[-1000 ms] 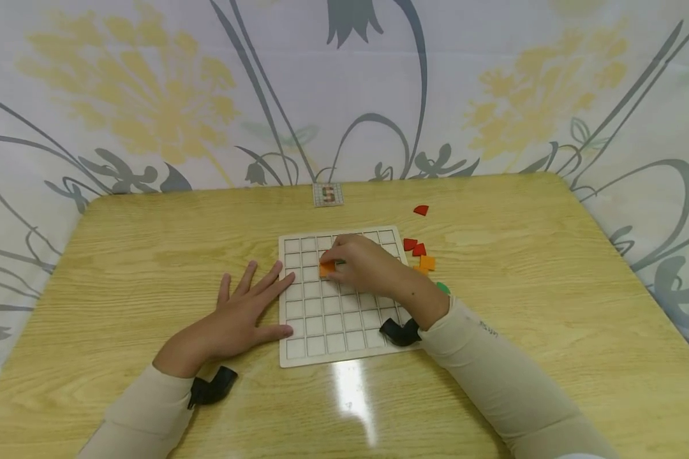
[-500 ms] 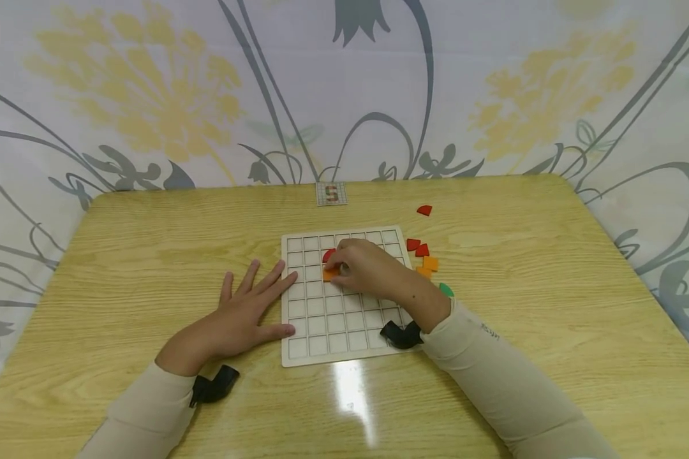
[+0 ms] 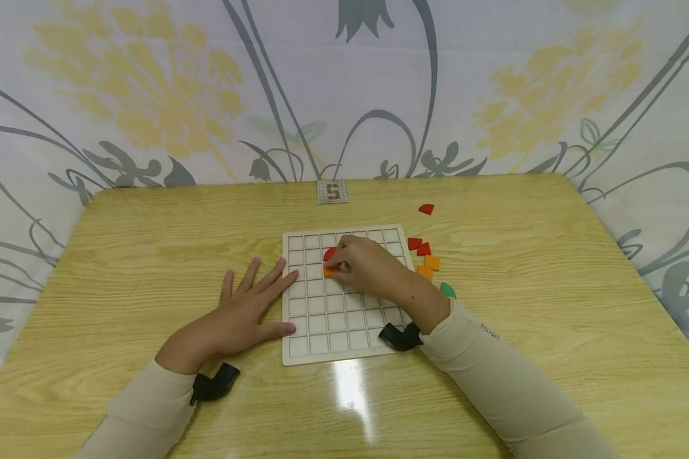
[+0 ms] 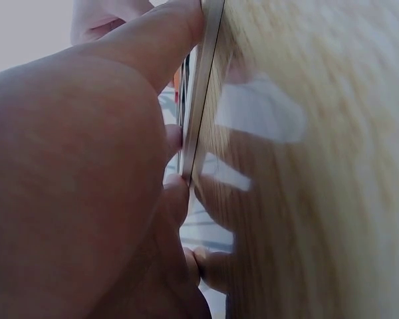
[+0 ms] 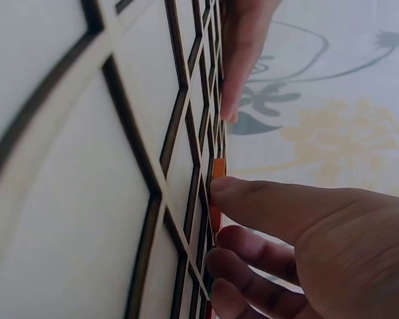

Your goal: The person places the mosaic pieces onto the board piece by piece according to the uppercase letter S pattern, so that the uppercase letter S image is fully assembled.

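A pale square grid board (image 3: pixel 316 325) lies on the wooden table. My right hand (image 3: pixel 370 268) is over its upper part, thumb and index finger pinching an orange square tile (image 3: pixel 328 272) at a grid cell. In the right wrist view the thumb lies against the orange tile (image 5: pixel 217 169), which stands slightly proud of the grid. Just behind that tile, a red quarter-circle piece (image 3: pixel 330 254) sits on the board, partly covered by my fingers. My left hand (image 3: pixel 235 325) lies with fingers spread, thumb and nearest fingertips on the board's left edge.
Right of the board lie red quarter-circle pieces (image 3: pixel 415 243), orange square tiles (image 3: pixel 432 262) and a green piece (image 3: pixel 448 290). Another red piece (image 3: pixel 427 209) lies farther back. A small pattern card (image 3: pixel 333 191) is at the table's back edge, before a patterned cloth.
My right fingers have shifted slightly with the orange tile, which sits lower against the board, and more of the red piece shows. The left hand keeps its place; the head view shifts a little.
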Tool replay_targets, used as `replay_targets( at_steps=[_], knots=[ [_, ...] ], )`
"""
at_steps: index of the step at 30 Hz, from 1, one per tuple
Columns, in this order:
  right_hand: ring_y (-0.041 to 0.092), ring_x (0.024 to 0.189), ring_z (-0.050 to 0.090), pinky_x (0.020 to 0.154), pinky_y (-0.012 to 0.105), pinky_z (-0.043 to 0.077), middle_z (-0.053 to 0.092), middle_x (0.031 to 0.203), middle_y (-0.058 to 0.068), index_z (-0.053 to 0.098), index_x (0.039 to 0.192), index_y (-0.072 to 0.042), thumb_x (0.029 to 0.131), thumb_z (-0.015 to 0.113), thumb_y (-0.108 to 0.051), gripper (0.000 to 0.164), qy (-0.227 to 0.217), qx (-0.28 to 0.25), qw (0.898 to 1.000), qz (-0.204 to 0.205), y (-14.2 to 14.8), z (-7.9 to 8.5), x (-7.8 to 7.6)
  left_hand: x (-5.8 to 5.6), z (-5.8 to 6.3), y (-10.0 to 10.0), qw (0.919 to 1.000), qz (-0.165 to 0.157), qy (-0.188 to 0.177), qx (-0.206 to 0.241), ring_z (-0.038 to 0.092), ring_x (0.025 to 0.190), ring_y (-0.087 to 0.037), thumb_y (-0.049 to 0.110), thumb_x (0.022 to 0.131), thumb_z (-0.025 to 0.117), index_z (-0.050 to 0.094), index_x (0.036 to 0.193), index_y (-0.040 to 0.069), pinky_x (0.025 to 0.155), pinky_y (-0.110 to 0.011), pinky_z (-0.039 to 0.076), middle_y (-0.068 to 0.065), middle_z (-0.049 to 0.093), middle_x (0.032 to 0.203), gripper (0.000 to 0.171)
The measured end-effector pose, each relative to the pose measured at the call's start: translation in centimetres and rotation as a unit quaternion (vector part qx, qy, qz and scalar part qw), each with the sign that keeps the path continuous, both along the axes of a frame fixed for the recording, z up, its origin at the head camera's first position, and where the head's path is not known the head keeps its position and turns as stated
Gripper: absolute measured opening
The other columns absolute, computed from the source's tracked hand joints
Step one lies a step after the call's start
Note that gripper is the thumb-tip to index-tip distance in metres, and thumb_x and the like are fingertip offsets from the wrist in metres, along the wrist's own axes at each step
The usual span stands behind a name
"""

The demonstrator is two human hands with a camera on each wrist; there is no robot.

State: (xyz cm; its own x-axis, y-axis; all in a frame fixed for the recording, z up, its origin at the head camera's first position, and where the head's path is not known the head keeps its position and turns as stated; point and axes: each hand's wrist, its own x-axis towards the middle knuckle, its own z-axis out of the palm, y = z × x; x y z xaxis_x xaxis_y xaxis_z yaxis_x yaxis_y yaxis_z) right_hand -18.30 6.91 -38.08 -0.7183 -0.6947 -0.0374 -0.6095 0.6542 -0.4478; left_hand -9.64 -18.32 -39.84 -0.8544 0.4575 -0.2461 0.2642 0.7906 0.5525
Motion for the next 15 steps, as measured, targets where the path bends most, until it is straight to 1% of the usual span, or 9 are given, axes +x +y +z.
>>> replay_targets(
  at_steps=[5,11,15],
  knots=[
    [0.015,0.081,0.056,0.071,0.023,0.048,0.066,0.1,0.005,0.078,0.113,-0.008,0.092,0.074,-0.016,0.023,-0.001,-0.003,1.0,-0.004,0.06,-0.04,0.02,-0.02,-0.03,0.19,1.0,0.002,-0.001,-0.002,-0.016,0.154,-0.04,0.055,0.093,0.063,0.018,0.161,0.032,0.113,-0.07,-0.019,-0.001,0.003,0.17,0.085],
    [0.014,0.081,0.056,0.071,0.023,0.048,0.067,0.1,0.005,0.078,0.113,-0.008,0.092,0.074,-0.015,0.022,-0.003,-0.005,1.0,-0.016,-0.09,-0.08,0.06,0.01,0.07,0.13,1.0,0.003,-0.003,0.002,-0.016,0.154,-0.039,0.055,0.093,0.063,0.019,0.161,0.031,0.113,-0.069,-0.02,-0.002,0.003,0.17,0.085],
    [0.014,0.081,0.056,0.071,0.023,0.048,0.067,0.1,0.005,0.078,0.113,-0.008,0.092,0.074,-0.015,0.022,-0.003,-0.008,1.0,-0.016,-0.11,-0.09,0.09,0.0,0.09,0.13,1.0,0.003,-0.007,0.004,-0.017,0.154,-0.039,0.054,0.093,0.063,0.018,0.162,0.031,0.113,-0.069,-0.02,-0.002,0.003,0.17,0.085]
  ],
)
